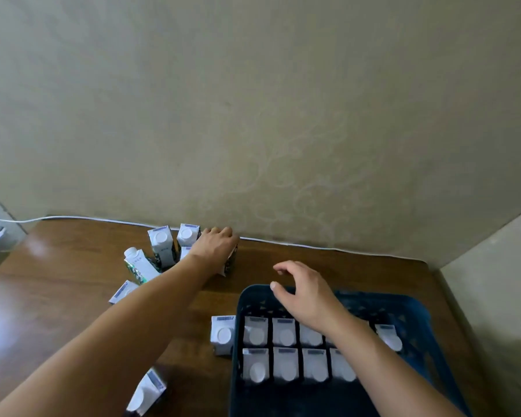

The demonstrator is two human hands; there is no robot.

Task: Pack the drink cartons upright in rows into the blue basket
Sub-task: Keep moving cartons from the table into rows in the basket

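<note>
My left hand (215,245) is stretched to the far side of the wooden worktop (73,266), by the wall, its fingers curled down over the top of an upright drink carton (228,263) that it grips; most of that carton is hidden under the hand. Just left of it stands a cluster of upright cartons with white round caps: one at the back (188,234), one beside it (161,245), and one leaning a little, nearer the worktop's left (137,266). Another carton (123,291) shows partly behind my left forearm. My right hand (306,294) hovers over the far rim of the blue basket (409,311), fingers apart and loosely bent, holding nothing. Inside the basket, cartons stand upright in two rows, caps up; the nearer row (285,364) shows four, the farther row (283,332) is partly covered by my right forearm. One upright carton (222,335) stands on the worktop touching the basket's left wall. A tilted carton (146,391) sits at the near edge. A white cable (73,218) runs along the wall's foot.
</note>
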